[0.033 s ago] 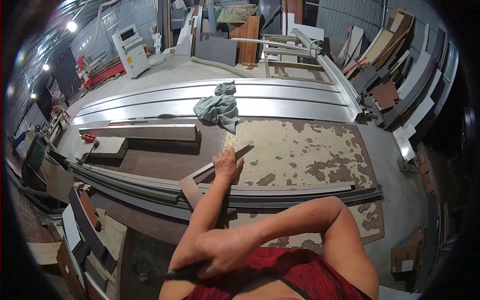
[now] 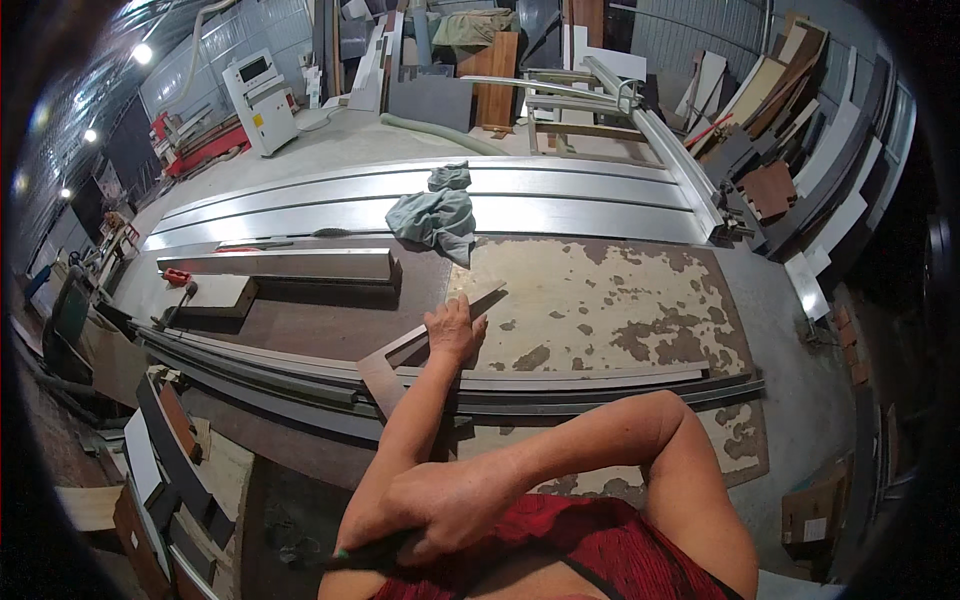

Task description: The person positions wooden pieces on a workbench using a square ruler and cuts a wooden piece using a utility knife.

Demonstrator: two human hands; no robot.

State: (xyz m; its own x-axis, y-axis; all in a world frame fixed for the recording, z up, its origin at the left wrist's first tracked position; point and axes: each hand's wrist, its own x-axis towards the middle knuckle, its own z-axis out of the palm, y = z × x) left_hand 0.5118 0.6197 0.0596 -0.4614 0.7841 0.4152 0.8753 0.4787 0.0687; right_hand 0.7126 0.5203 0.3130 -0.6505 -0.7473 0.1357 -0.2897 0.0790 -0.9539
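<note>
My left hand reaches forward and lies palm down on a flat L-shaped metal square, holding it against the worn brown worktop. The square's long leg runs up to the right past my fingers. My right arm folds across my body. My right hand is closed beside my left elbow around a dark slim object with a greenish end; I cannot tell what it is. Long metal profiles lie along the table's near edge, just under my left wrist.
A grey-green cloth lies on the long metal rails behind the worktop. A long metal box beam and a small block sit at left. Boards lean at the right, a white machine stands far left, and offcuts lie at lower left.
</note>
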